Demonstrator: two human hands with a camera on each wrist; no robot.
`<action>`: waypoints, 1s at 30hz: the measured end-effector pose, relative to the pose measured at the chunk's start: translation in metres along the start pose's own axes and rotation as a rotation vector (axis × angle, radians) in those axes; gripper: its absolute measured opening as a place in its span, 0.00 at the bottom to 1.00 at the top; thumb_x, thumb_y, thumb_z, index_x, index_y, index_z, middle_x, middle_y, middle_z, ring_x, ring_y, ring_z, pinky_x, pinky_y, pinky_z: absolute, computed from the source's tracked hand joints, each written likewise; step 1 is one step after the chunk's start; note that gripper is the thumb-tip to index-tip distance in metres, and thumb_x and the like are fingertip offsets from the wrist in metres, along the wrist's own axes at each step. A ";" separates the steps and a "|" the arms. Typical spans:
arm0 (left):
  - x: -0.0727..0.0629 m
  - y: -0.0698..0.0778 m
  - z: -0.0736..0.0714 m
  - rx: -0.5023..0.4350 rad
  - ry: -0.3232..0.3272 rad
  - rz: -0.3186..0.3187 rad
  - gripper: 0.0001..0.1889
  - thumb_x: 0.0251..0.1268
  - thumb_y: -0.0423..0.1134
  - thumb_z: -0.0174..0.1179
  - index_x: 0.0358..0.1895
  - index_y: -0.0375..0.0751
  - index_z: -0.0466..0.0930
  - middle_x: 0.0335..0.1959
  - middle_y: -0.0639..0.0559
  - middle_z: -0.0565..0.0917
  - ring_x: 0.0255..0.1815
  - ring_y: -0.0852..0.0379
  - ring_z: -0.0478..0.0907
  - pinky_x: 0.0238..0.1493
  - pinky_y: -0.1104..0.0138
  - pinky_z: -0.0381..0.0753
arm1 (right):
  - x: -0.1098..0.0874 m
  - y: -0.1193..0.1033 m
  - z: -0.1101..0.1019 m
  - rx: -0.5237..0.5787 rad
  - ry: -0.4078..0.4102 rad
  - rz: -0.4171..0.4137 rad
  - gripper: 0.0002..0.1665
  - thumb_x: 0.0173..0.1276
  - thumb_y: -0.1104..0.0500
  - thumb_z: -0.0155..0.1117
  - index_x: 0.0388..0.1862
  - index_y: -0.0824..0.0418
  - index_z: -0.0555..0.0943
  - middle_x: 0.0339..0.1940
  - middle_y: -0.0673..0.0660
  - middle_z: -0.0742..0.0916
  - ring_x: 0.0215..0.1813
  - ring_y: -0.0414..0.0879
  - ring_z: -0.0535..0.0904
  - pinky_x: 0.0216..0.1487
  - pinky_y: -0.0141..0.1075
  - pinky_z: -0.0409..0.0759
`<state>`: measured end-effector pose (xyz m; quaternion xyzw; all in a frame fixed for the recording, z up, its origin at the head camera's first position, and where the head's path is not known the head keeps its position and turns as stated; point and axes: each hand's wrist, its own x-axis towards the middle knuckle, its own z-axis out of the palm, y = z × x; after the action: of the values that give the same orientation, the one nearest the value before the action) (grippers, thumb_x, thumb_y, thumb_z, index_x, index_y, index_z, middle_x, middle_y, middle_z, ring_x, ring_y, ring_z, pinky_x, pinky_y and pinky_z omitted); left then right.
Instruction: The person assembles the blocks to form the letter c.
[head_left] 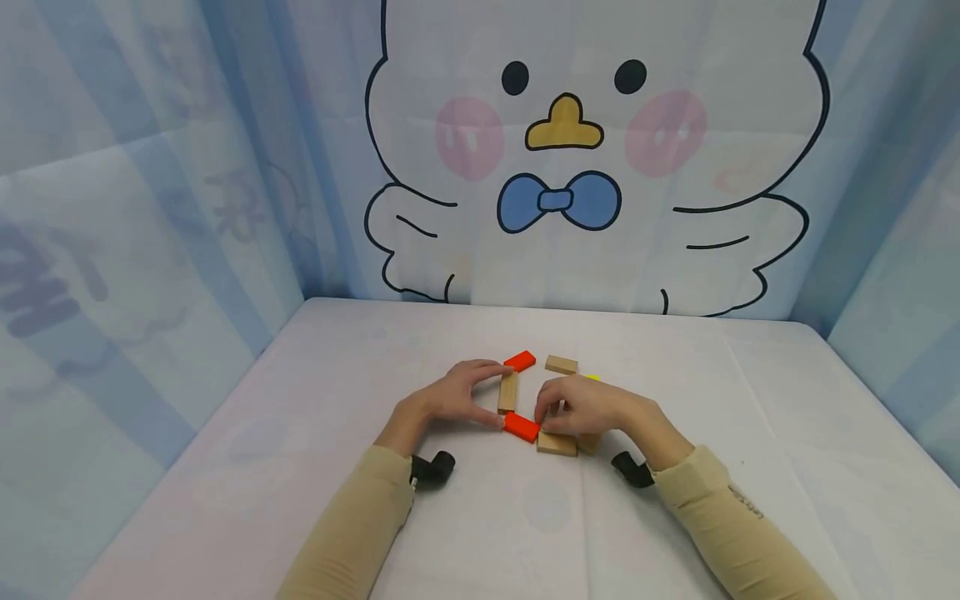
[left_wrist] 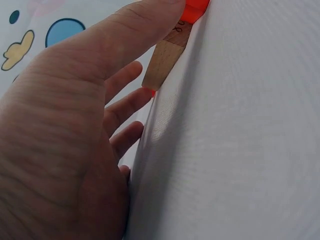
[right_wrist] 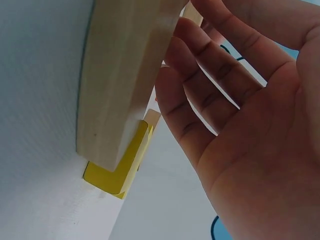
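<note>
Small red, yellow and plain wooden blocks lie flat on the table in a rough ring. My left hand [head_left: 455,392] is spread at the ring's left side. Its thumb touches the near red block [head_left: 521,427], its fingertips reach the far red block [head_left: 520,361], and a wooden block [head_left: 507,392] lies between them. The fingers of my right hand [head_left: 576,404] are loosely bent over the near wooden block [head_left: 557,444], beside the red one. In the right wrist view, those fingertips lie along a wooden block [right_wrist: 120,75]; the thumb's tip is out of frame.
At the back right of the ring lies another wooden block [head_left: 561,364]. A yellow block [right_wrist: 107,177] is partly hidden behind my right hand in the head view. The white-covered table [head_left: 480,517] meets a printed curtain [head_left: 570,267] at its far edge.
</note>
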<state>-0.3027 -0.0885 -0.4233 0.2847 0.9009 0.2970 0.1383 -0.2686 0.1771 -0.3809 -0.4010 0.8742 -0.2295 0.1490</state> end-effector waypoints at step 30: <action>-0.001 0.001 -0.002 -0.009 -0.003 0.000 0.41 0.56 0.56 0.72 0.75 0.59 0.68 0.77 0.48 0.61 0.77 0.45 0.54 0.73 0.42 0.57 | -0.007 -0.004 -0.007 -0.004 -0.008 0.093 0.04 0.70 0.59 0.66 0.41 0.52 0.86 0.39 0.43 0.83 0.44 0.42 0.76 0.46 0.38 0.79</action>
<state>-0.3022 -0.0891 -0.4213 0.2843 0.8994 0.3007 0.1408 -0.2646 0.1822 -0.3722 -0.3610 0.8919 -0.2187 0.1623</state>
